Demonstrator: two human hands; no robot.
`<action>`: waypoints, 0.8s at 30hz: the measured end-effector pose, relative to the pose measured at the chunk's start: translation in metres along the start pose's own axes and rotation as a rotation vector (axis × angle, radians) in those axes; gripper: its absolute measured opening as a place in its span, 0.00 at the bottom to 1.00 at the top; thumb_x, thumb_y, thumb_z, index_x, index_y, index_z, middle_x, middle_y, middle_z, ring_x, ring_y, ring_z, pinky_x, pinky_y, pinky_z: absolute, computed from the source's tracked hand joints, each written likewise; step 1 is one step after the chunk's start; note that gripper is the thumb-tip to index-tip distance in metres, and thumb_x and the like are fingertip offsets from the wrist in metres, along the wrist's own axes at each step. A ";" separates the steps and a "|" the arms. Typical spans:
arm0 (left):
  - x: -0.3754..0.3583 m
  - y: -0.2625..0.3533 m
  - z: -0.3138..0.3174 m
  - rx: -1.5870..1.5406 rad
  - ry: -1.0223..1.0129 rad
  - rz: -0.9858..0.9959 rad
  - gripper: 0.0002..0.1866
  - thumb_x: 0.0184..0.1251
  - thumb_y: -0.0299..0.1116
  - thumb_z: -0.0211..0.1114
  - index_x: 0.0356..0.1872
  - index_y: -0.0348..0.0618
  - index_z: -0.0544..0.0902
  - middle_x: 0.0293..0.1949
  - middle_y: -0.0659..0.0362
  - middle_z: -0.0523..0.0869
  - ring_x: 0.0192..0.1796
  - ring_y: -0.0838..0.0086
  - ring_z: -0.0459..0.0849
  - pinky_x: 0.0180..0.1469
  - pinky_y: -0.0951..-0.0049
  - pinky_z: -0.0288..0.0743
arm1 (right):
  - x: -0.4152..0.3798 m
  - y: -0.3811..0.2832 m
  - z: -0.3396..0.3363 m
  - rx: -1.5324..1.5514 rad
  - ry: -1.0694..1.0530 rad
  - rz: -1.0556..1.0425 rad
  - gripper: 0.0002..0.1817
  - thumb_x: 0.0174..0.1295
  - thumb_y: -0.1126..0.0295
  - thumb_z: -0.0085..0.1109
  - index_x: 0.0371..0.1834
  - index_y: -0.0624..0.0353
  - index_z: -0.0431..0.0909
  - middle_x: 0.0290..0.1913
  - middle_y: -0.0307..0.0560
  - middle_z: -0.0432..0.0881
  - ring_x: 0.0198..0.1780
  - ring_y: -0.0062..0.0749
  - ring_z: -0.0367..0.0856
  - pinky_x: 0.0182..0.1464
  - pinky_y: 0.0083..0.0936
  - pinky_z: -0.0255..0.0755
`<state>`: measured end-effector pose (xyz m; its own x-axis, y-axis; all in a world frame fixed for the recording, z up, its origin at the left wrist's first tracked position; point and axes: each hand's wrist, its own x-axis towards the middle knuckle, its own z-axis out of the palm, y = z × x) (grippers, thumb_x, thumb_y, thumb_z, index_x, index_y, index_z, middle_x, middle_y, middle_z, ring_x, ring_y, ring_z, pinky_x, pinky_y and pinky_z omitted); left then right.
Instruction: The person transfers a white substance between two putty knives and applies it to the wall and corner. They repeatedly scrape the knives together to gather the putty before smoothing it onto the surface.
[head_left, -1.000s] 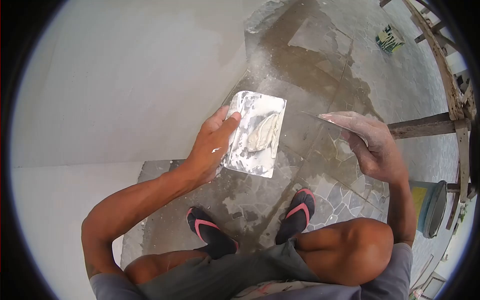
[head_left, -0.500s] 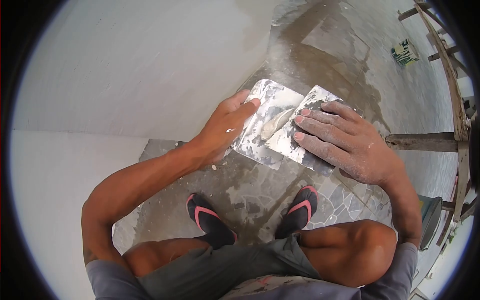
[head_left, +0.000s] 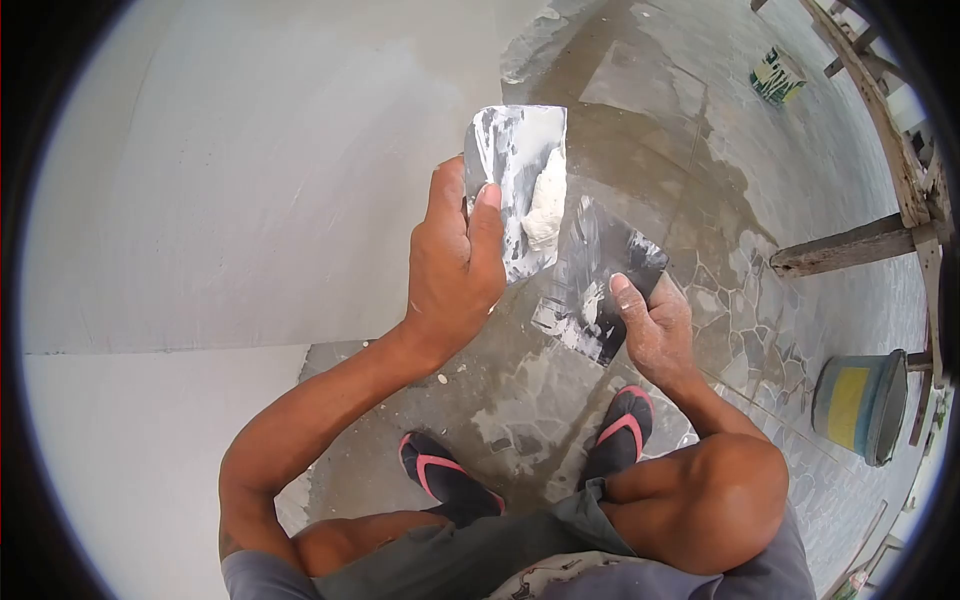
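White lumpy paste [head_left: 545, 205] sits on smeared rectangular metal plate [head_left: 511, 190], left hand [head_left: 455, 255] gripping edge, likely to spare paste, right hand [head_left: 657, 328] pinching dark rectangular blade [head_left: 598, 275]

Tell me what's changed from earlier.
The left hand has carried the left-hand blade farther up the picture, away from the feet. The right hand has turned over, its thumb now on the face of the right-hand blade, which no longer lies across the other. Neither blade was let go; the putty lump is still on the left-hand blade, and the feet stayed put.
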<state>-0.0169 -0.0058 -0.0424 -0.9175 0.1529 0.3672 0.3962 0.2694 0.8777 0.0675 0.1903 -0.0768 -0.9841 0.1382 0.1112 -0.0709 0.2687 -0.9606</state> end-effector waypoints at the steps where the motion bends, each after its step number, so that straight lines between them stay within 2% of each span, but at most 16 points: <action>1: 0.000 0.002 0.004 0.034 0.004 0.047 0.19 0.78 0.36 0.48 0.60 0.32 0.67 0.29 0.52 0.82 0.30 0.71 0.81 0.35 0.69 0.74 | 0.002 0.006 0.004 -0.007 0.022 -0.014 0.17 0.74 0.62 0.51 0.54 0.66 0.75 0.38 0.47 0.80 0.40 0.26 0.75 0.47 0.28 0.71; 4: -0.001 0.009 0.006 0.031 -0.033 -0.006 0.19 0.80 0.37 0.48 0.62 0.33 0.68 0.40 0.56 0.82 0.41 0.79 0.78 0.45 0.75 0.72 | 0.003 0.009 0.007 -0.044 0.095 -0.076 0.17 0.74 0.62 0.50 0.54 0.66 0.75 0.39 0.47 0.81 0.41 0.28 0.76 0.49 0.30 0.71; 7: -0.002 0.010 0.010 0.100 -0.039 0.016 0.19 0.79 0.36 0.49 0.62 0.33 0.68 0.36 0.54 0.82 0.35 0.77 0.79 0.40 0.74 0.73 | 0.003 0.005 0.008 -0.001 0.098 -0.030 0.17 0.74 0.63 0.49 0.54 0.66 0.75 0.40 0.47 0.81 0.42 0.30 0.76 0.50 0.30 0.70; 10: -0.004 0.016 0.016 0.179 -0.097 0.006 0.18 0.79 0.34 0.50 0.62 0.33 0.68 0.33 0.50 0.83 0.32 0.72 0.82 0.36 0.71 0.75 | 0.004 0.009 0.010 0.067 0.030 0.017 0.17 0.75 0.66 0.50 0.58 0.66 0.75 0.45 0.40 0.81 0.45 0.21 0.74 0.52 0.21 0.68; 13: -0.007 0.003 0.024 0.232 -0.093 0.213 0.18 0.77 0.30 0.51 0.63 0.35 0.68 0.32 0.44 0.84 0.28 0.54 0.86 0.29 0.62 0.77 | 0.006 0.017 0.019 0.134 0.074 0.001 0.15 0.75 0.67 0.49 0.57 0.66 0.75 0.46 0.39 0.81 0.46 0.20 0.74 0.51 0.22 0.68; 16: -0.008 -0.002 0.027 0.272 -0.165 0.258 0.18 0.75 0.28 0.52 0.63 0.34 0.68 0.43 0.41 0.85 0.31 0.48 0.86 0.30 0.58 0.79 | 0.009 0.018 0.022 0.235 0.112 0.035 0.15 0.75 0.67 0.49 0.57 0.66 0.74 0.46 0.39 0.81 0.46 0.19 0.74 0.52 0.22 0.68; 19: -0.010 -0.004 0.029 0.339 -0.212 0.279 0.18 0.74 0.27 0.54 0.62 0.32 0.69 0.53 0.40 0.82 0.33 0.46 0.86 0.31 0.57 0.80 | 0.012 0.016 0.019 0.200 0.137 0.023 0.15 0.74 0.67 0.49 0.56 0.66 0.75 0.44 0.41 0.82 0.44 0.20 0.75 0.50 0.23 0.70; 21: -0.012 -0.008 0.029 0.338 -0.229 0.298 0.19 0.75 0.28 0.53 0.64 0.33 0.68 0.37 0.41 0.84 0.28 0.50 0.86 0.28 0.59 0.78 | 0.014 0.019 0.018 0.242 0.145 0.034 0.15 0.74 0.68 0.50 0.56 0.66 0.75 0.43 0.41 0.82 0.43 0.20 0.75 0.49 0.23 0.71; 23: -0.014 -0.009 0.028 0.367 -0.245 0.308 0.20 0.75 0.28 0.53 0.64 0.33 0.68 0.37 0.41 0.84 0.28 0.50 0.86 0.28 0.60 0.78 | 0.017 0.030 0.020 0.407 0.144 0.083 0.15 0.73 0.69 0.49 0.56 0.67 0.75 0.43 0.41 0.82 0.43 0.19 0.75 0.48 0.22 0.71; 24: -0.016 -0.007 0.026 0.394 -0.254 0.309 0.19 0.74 0.27 0.54 0.63 0.32 0.68 0.45 0.40 0.83 0.31 0.49 0.86 0.28 0.58 0.79 | 0.019 0.033 0.020 0.436 0.147 0.092 0.14 0.73 0.69 0.50 0.55 0.67 0.75 0.43 0.41 0.82 0.42 0.18 0.75 0.48 0.21 0.71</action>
<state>-0.0043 0.0147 -0.0627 -0.7386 0.4923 0.4605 0.6732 0.5030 0.5421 0.0432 0.1826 -0.1116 -0.9584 0.2843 0.0253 -0.0771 -0.1724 -0.9820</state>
